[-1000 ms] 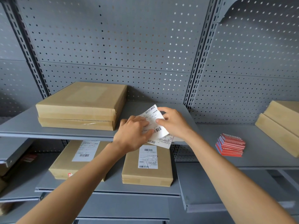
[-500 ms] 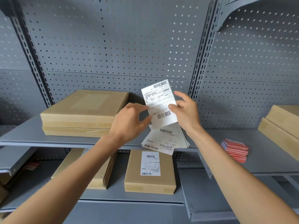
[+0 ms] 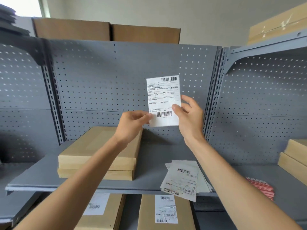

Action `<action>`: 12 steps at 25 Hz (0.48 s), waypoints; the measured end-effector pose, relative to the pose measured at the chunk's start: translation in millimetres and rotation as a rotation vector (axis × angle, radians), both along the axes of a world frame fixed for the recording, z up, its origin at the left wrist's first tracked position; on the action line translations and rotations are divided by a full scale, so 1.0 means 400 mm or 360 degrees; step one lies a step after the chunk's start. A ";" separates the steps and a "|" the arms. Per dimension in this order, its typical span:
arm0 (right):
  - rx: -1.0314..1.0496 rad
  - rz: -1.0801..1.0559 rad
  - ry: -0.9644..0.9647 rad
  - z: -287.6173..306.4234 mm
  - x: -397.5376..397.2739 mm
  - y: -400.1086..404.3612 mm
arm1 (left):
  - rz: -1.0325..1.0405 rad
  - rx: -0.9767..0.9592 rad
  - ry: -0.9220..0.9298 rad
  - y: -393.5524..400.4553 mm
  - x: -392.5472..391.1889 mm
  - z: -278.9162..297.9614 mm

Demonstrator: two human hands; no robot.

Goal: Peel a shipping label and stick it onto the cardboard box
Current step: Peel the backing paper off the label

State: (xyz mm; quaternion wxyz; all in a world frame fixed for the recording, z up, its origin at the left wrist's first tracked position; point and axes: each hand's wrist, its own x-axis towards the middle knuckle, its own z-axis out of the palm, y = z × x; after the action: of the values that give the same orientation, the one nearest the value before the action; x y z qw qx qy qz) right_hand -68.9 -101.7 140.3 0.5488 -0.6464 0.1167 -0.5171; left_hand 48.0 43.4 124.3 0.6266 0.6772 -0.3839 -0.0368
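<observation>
Left hand (image 3: 131, 124): raised before the grey perforated back panel (image 3: 103, 83), thumb and fingertips pinching the lower left corner of a white rectangular shipping label sheet printed with barcodes (image 3: 163, 101). Right hand (image 3: 189, 116): thumb pressed on the sheet's lower right face, index behind it, remaining fingers spread loose. Sheet was held upright in the air, above the grey metal shelf (image 3: 149, 183), touching nothing else.

Stack of two flat brown cardboard boxes (image 3: 93, 156): lay on the shelf, below and left of the sheet, tops unlabelled. Loose pile of white label sheets (image 3: 181, 179): lay on the shelf near its front edge, overhanging it slightly. Red-and-white stickers (image 3: 262, 188): lay further right on the neighbouring shelf. Two labelled brown cardboard boxes (image 3: 166, 211): sat on the lower shelf.
</observation>
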 end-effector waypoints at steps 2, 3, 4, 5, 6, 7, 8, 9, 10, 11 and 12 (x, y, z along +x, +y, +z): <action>-0.0019 0.0006 -0.0051 0.031 0.032 0.021 | -0.0077 -0.0089 0.0118 0.012 0.024 0.014; -0.0029 0.0007 -0.0061 0.042 0.050 0.032 | -0.0103 -0.0117 0.0149 0.018 0.038 0.019; -0.0038 -0.0005 -0.0061 0.050 0.066 0.044 | -0.0128 -0.0134 0.0160 0.026 0.054 0.023; -0.0044 -0.0017 -0.0065 0.057 0.084 0.055 | -0.0153 -0.0139 0.0170 0.034 0.071 0.023; -0.0051 -0.0031 -0.0070 0.062 0.100 0.065 | -0.0168 -0.0138 0.0179 0.043 0.088 0.022; -0.0058 -0.0041 -0.0078 0.066 0.113 0.072 | -0.0172 -0.0138 0.0188 0.051 0.101 0.020; -0.0062 -0.0049 -0.0081 0.069 0.129 0.083 | -0.0175 -0.0142 0.0195 0.061 0.117 0.017; -0.0058 -0.0060 -0.0079 0.071 0.148 0.093 | -0.0171 -0.0145 0.0206 0.072 0.135 0.016; -0.0050 -0.0072 -0.0073 0.072 0.166 0.104 | -0.0171 -0.0148 0.0215 0.085 0.152 0.015; -0.0040 -0.0078 -0.0064 0.072 0.186 0.117 | -0.0168 -0.0151 0.0223 0.100 0.170 0.016; -0.0026 -0.0079 -0.0058 0.072 0.206 0.131 | -0.0164 -0.0152 0.0222 0.116 0.190 0.019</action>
State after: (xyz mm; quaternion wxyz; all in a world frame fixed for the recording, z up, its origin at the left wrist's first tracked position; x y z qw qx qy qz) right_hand 13.7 -49.4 169.2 0.5324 -0.6384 0.1184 -0.5431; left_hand 124.1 89.8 131.7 0.6807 0.6218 -0.3749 -0.0975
